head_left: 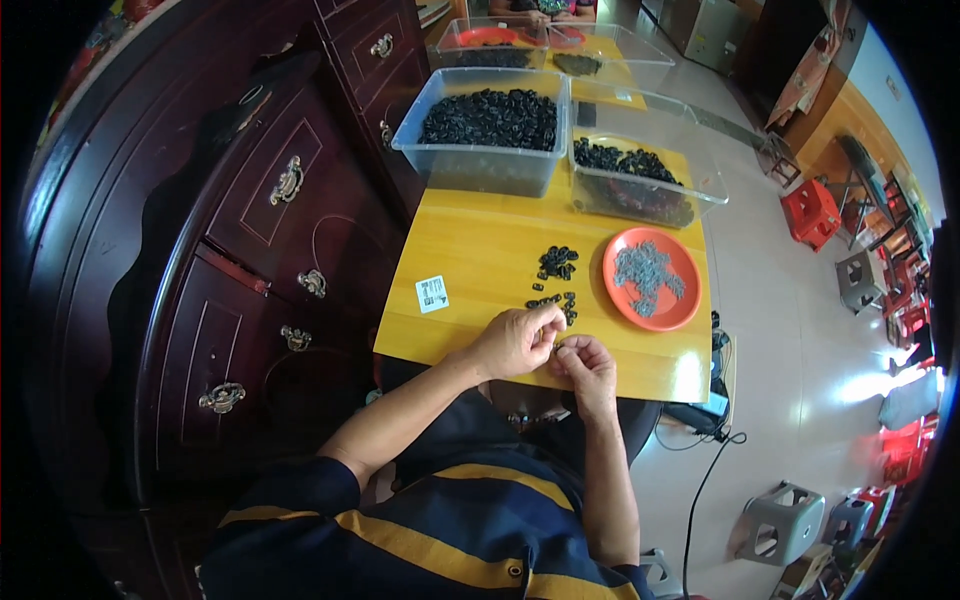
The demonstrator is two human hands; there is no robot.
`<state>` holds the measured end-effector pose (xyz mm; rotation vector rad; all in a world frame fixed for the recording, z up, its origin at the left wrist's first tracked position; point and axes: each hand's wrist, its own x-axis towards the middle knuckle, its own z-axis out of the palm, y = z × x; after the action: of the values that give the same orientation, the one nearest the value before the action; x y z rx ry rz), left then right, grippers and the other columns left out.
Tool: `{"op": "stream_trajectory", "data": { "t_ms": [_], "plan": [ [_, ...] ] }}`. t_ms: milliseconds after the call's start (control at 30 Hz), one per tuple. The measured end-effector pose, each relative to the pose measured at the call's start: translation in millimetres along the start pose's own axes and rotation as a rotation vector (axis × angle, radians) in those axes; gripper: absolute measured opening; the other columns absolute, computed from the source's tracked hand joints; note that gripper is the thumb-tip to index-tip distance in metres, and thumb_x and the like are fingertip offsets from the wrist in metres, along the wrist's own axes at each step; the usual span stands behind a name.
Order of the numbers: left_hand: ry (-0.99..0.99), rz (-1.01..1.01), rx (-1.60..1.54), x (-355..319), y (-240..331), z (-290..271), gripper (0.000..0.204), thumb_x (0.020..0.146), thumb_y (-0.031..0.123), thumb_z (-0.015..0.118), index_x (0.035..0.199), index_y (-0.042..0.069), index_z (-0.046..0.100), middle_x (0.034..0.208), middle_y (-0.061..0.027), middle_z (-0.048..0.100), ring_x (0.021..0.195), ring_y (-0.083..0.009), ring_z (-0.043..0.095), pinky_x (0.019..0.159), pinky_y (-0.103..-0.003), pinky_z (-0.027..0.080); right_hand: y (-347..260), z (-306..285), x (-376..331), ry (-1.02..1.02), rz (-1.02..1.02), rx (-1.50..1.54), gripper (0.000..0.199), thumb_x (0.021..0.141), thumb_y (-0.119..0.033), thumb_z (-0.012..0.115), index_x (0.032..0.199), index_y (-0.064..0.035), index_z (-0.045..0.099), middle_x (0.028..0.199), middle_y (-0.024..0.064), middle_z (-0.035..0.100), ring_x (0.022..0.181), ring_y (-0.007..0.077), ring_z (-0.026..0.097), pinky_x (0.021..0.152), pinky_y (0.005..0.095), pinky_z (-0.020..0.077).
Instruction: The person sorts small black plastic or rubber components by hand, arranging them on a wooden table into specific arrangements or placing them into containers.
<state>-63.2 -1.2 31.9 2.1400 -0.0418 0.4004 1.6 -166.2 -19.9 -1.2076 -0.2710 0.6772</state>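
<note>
My left hand (515, 343) and my right hand (588, 372) come together over the near edge of a yellow table (470, 245). Fingers on both are pinched closed, almost touching each other; whatever sits between the fingertips is too small to make out. Just beyond them lie loose small black oval pieces (557, 263) in two loose groups, the nearer one partly covered by my left hand. To the right of these, an orange-red plate (672, 314) carries a heap of small grey metal-looking pieces (642, 272).
At the table's far side stand a clear bin (480, 174) full of black pieces and a lower clear tub (712, 190) partly filled with them. A white label (432, 294) lies at left. Dark wooden drawers (260, 215) border the left side; a grey stool (783, 522) stands right.
</note>
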Motion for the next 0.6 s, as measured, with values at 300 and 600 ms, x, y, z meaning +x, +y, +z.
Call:
{"op": "stream_trajectory", "data": {
  "t_ms": [300,600],
  "plan": [
    [-0.031,-0.044,-0.029,-0.9,-1.5,-2.2,0.023,0.08,-0.005,0.062,0.098,0.006,0.053,0.068,-0.0013,0.054,0.056,-0.0109,0.054,0.055,-0.027,0.045,-0.1,-0.8,0.7,-0.002,0.031,0.008,0.01,0.093,-0.004,0.064,0.102,-0.0026,0.06,0.082,0.0016,0.064,0.071,0.0101,0.062,0.068,0.0238,0.0519],
    [-0.048,-0.055,-0.03,-1.7,0.5,-2.2,0.022,0.081,-0.005,0.062,0.098,0.005,0.054,0.069,-0.0012,0.055,0.057,-0.0103,0.053,0.055,-0.027,0.045,-1.5,2.0,-0.8,0.014,0.034,0.004,0.01,0.092,-0.003,0.064,0.102,-0.0021,0.06,0.082,0.0017,0.064,0.07,0.0098,0.062,0.068,0.0236,0.0517]
  ]
}}
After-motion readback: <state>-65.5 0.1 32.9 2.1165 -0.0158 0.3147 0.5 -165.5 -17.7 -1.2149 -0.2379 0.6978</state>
